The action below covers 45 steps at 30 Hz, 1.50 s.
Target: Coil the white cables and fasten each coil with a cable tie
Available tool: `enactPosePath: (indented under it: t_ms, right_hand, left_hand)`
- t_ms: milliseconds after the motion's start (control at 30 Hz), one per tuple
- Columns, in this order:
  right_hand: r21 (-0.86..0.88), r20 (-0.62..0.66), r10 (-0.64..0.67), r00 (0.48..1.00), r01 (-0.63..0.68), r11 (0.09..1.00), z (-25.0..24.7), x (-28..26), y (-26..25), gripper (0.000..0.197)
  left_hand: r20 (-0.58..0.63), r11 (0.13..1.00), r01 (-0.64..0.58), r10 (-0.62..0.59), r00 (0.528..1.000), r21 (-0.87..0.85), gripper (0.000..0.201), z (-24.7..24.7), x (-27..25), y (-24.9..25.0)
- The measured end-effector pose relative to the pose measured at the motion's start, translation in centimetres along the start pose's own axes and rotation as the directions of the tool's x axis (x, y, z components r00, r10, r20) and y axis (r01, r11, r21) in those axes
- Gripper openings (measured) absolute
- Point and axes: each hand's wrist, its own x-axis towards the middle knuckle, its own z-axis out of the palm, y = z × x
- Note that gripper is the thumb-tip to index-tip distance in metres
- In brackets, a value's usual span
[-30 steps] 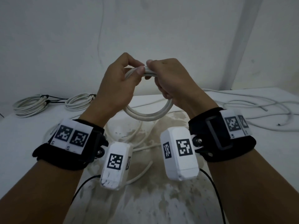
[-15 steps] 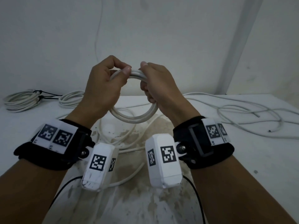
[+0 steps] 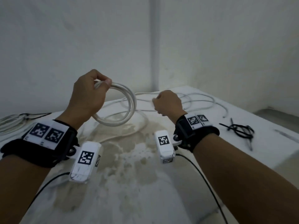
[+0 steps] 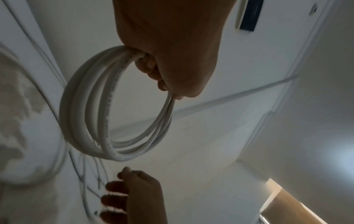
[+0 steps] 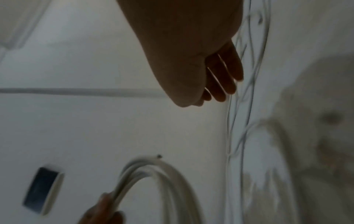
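My left hand point(image 3: 90, 96) grips the top of a white cable coil point(image 3: 130, 109) of several loops and holds it upright above the table point(image 3: 145, 183). The left wrist view shows that coil point(image 4: 80, 121) hanging from my curled left fingers point(image 4: 151, 68). My right hand point(image 3: 167, 104) hovers to the right of the coil, apart from it, fingers loosely curled and holding nothing. In the right wrist view its fingers point(image 5: 224, 75) are nearly straight, with the blurred coil point(image 5: 153, 174) below. Black cable ties point(image 3: 239, 130) lie on the table at the right.
Loose white cable point(image 3: 210, 101) sprawls over the far right of the table. Coiled cables bound with black ties point(image 3: 11, 120) lie at the far left. The table's middle is stained, and its right edge drops off beyond the ties. A wall stands close behind.
My right hand has let go of the coil and moved to the right. The left hand alone now holds the coil. The head view has turned right, bringing the cable ties into sight.
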Motion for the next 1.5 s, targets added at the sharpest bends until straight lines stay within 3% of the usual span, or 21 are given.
enactPosePath:
  t_ms: [100,200,333,433,533,633,800,1067,1333,1500]
  right_hand:
    - [-0.342,-0.04,0.068,0.997,-0.078,0.936,-4.9,-1.0,5.3,0.022]
    - [-0.563,-0.041,0.115,0.993,-0.118,0.818,-9.9,-2.7,9.7,0.023]
    - [-0.672,0.036,0.247,0.968,-0.159,0.723,-14.6,-3.3,12.7,0.008]
    - [-0.737,0.18,0.272,0.945,-0.054,0.674,-14.8,-2.6,14.2,0.019]
    - [-0.716,0.182,0.214,0.96,-0.02,0.698,-13.3,-2.0,16.0,0.017]
    - [-0.693,0.106,0.187,0.977,-0.063,0.718,-12.4,-1.7,16.9,0.011]
    - [-0.673,0.006,0.114,0.993,-0.08,0.736,-12.8,-0.8,16.1,0.017]
    - [-0.589,-0.032,0.1,0.995,-0.099,0.802,-12.0,1.0,13.2,0.02]
    - [-0.585,-0.096,0.096,0.991,-0.135,0.8,-10.6,1.1,12.3,0.025]
    - [-0.426,-0.135,0.09,0.987,-0.14,0.894,-9.9,1.7,12.7,0.033]
  left_hand:
    - [0.067,1.0,-0.027,0.028,0.997,-0.013,0.014,2.4,-0.2,3.3]
    - [0.107,0.999,-0.047,0.049,0.993,-0.021,0.015,4.2,-1.1,5.6]
    - [0.154,0.998,-0.052,0.057,0.986,-0.038,0.015,5.5,-2.0,7.3]
    - [0.179,0.998,-0.032,0.043,0.983,-0.062,0.016,6.0,-2.2,8.1]
    - [0.193,0.997,-0.017,0.03,0.981,-0.072,0.015,6.2,-2.5,8.7]
    - [0.195,0.998,-0.004,0.018,0.981,-0.069,0.015,5.8,-2.5,8.7]
    - [0.201,0.996,0.031,-0.014,0.979,-0.082,0.016,5.5,-2.1,8.4]
    - [0.218,0.995,0.054,-0.034,0.975,-0.088,0.016,6.0,-2.6,8.1]
    - [0.209,0.995,0.071,-0.054,0.976,-0.07,0.017,5.3,-2.5,7.2]
    - [0.211,0.994,0.087,-0.071,0.975,-0.069,0.016,5.4,-2.5,6.8]
